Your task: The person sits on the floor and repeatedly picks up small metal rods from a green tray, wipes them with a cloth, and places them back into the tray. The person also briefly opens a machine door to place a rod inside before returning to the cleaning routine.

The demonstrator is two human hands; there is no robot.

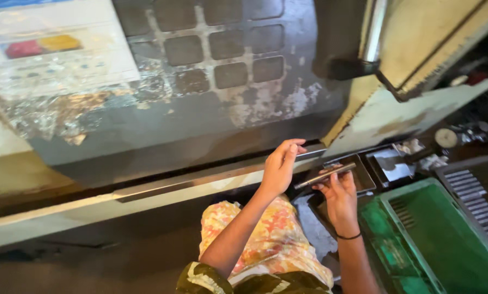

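Head view: left hand (279, 169) is raised at the machine's lower ledge (200, 182), fingers (294, 146) curled in together over the rail edge; can't tell if they pinch anything. Right hand (339, 193) holds a thin metal rod (325, 175), fingers closed under it, thumb on top. The rod lies nearly level, tilted up to the right, just beside the left hand and above a dark tray (364, 179). Black band on the right wrist (348, 236).

Step, as I read it: a rod is out and held between the hands at the machine front, handling or checking stage. Next move would call for a steady two-hand grip on a thin, slippery part, and care near the ledge edge.

Around: green crate (445, 239) lower right, near the right forearm. A grey tray of rods (475, 198) sits just beyond the crate at the right edge. Small open metal box (393, 163) behind the dark tray. Round dial gauge (446, 138) further right.

Labels: white rectangular sign (58, 49) upper left on the machine, under crinkled clear film, with a red patch and a yellow patch side by side. Grid of dark square pads (216, 38) to its right. Paint below is worn.
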